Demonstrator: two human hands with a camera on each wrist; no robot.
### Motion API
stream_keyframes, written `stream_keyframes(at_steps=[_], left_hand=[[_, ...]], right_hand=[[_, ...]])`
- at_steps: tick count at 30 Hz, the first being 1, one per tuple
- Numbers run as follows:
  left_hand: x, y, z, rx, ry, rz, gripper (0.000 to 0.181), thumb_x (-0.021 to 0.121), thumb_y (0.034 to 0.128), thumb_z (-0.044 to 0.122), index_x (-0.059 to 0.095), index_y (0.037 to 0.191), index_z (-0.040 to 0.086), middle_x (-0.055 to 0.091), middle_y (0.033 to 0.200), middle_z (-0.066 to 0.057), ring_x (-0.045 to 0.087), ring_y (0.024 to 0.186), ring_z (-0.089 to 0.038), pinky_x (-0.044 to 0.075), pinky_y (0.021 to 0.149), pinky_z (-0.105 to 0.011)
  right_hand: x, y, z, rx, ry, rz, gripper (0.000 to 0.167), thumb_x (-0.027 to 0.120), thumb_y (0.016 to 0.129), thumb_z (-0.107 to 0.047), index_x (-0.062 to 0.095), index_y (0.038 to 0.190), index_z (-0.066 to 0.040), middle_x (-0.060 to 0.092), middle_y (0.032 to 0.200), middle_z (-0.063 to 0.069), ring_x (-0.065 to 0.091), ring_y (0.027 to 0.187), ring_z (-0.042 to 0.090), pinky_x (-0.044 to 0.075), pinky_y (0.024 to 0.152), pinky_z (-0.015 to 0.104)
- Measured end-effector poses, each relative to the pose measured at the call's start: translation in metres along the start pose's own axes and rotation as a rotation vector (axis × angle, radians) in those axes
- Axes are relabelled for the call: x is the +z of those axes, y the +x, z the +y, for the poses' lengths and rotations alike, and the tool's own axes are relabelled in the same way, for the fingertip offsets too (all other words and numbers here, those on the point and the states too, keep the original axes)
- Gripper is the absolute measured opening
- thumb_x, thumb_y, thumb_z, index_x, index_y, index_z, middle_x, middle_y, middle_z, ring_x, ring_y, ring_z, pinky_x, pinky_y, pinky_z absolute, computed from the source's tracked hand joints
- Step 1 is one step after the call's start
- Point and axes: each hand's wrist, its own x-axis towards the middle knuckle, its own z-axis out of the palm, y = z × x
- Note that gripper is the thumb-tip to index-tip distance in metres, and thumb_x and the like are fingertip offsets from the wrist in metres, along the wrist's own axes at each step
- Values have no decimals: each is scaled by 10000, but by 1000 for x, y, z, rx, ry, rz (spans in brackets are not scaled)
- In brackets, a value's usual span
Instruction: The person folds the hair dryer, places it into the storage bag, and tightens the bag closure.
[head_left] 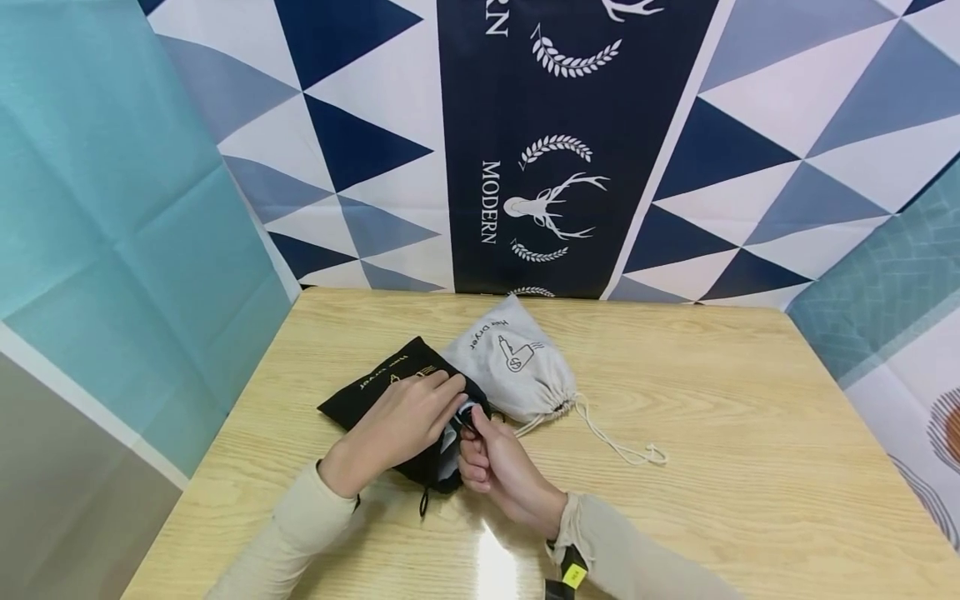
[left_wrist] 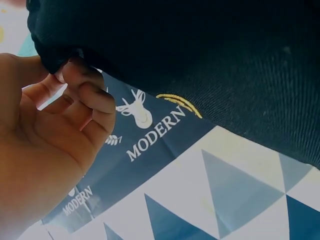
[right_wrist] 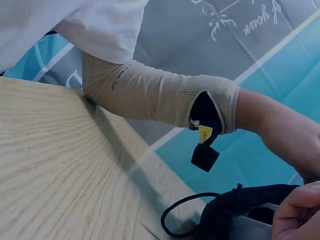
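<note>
A black drawstring bag (head_left: 386, 375) marked "Hair Dryer" lies tilted on the table, its mouth turned towards the right hand. My left hand (head_left: 408, 417) pinches the cloth at the bag's rim, and the left wrist view shows its thumb and fingertips on the dark fabric (left_wrist: 200, 50). Curled at the mouth, the right hand (head_left: 502, 467) grips a grey-and-black object (right_wrist: 250, 227) that sits partly inside the bag. Cloth and fingers hide most of that object, so its full shape cannot be told. In the right wrist view, the right fingers (right_wrist: 300, 210) show at the lower right.
Behind and to the right lies a light grey drawstring bag (head_left: 517, 358), also marked "Hair Dryer", its cream cord (head_left: 615, 446) trailing rightward. Both bags are on a wooden table (head_left: 712, 417). A patterned cloth backdrop (head_left: 382, 167) stands along the far edge.
</note>
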Motion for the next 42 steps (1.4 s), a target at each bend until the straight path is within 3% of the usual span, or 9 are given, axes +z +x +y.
stream_keyframes(at_steps=[5,9,16,22,28,30,32,38,42], left_hand=[[-4,-1,-2,-21,1,-7,122,549,1027,206,555,927,136,486,748,35,457,574,-118,394,495,-276],[-9,-1,-5,-31,-4,-1,106,553,1025,199,573,947,130,488,757,34,456,570,-103,411,508,-273],[-11,0,-10,-29,4,15,106,544,1026,188,571,950,120,501,760,20,490,584,-122,449,520,-304],[-11,-1,-11,-22,17,1,108,543,1028,196,578,959,121,514,766,18,505,583,-115,453,519,-307],[-11,-2,-11,-37,8,-15,116,539,1031,197,583,964,115,516,773,15,514,596,-118,462,534,-307],[-11,-2,-11,-41,2,-25,116,537,1032,197,579,958,118,515,768,16,514,596,-120,459,528,-305],[-9,-2,-10,-46,4,-38,120,532,1033,201,569,948,126,513,762,18,511,590,-125,449,512,-303],[-6,-2,-9,-61,8,-65,132,531,1035,219,548,929,143,508,752,31,503,585,-127,416,476,-286],[-5,-1,-7,-73,-6,-82,126,547,1030,217,555,925,146,504,747,35,504,588,-124,414,477,-282]], right_hand=[[-2,6,7,-24,-62,33,444,356,1077,-449,399,775,-126,319,520,-80,329,400,47,255,384,189],[-6,9,10,-85,-200,84,453,431,1059,-442,442,777,-86,327,475,-54,351,379,76,288,366,218],[-15,9,3,-199,-699,118,518,487,1048,-401,528,824,65,445,477,22,447,373,122,404,358,265],[-24,8,-5,-282,-1110,66,331,556,1025,-332,610,895,-32,616,589,91,558,421,139,482,412,310],[-29,14,-6,-488,-1404,132,295,581,1019,-259,594,763,-115,498,628,-65,495,550,72,438,517,246],[-30,17,-5,-511,-1412,134,312,562,1030,-247,593,748,-115,475,627,-69,477,567,77,426,533,249],[-29,17,-3,-475,-1329,117,352,535,1043,-257,600,745,-81,487,601,-55,483,538,85,430,516,258],[-26,20,5,-283,-710,80,469,474,1068,-285,551,791,85,541,520,83,535,423,168,485,437,295],[-21,21,10,-264,-435,113,407,450,1077,-235,529,817,69,533,536,73,540,463,167,483,454,263]])
